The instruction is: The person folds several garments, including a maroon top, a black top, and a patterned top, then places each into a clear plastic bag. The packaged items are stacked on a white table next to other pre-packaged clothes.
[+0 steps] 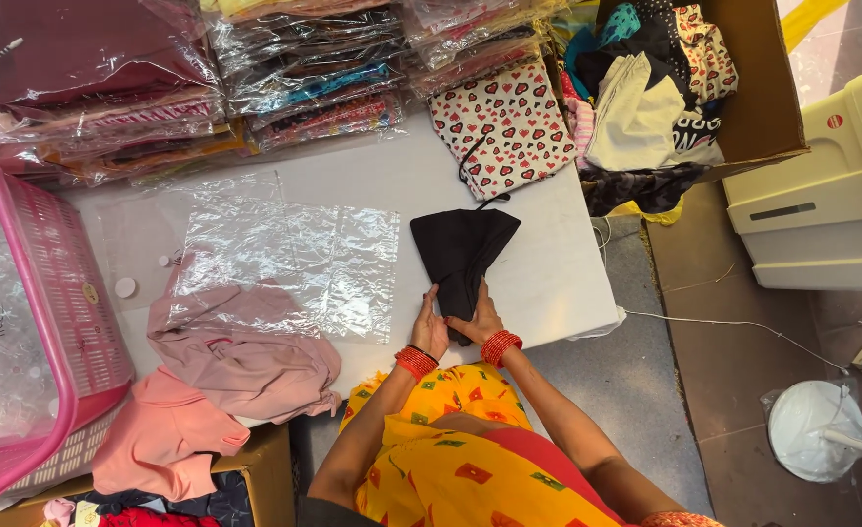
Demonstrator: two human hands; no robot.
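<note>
A black garment (464,250) lies folded on the white table (558,263), narrowing toward me. My left hand (430,329) presses its near left edge and my right hand (477,320) grips its near end from the right; both wrists wear red bangles. The two hands touch the cloth side by side at the table's front edge.
Clear plastic bags (289,263) lie spread left of the black garment, over a pink garment (245,351). A pink basket (36,322) stands far left. Bagged clothes (294,68) are stacked at the back, a heart-print cloth (504,127) beside them, and a cardboard box (743,88) of clothes at right.
</note>
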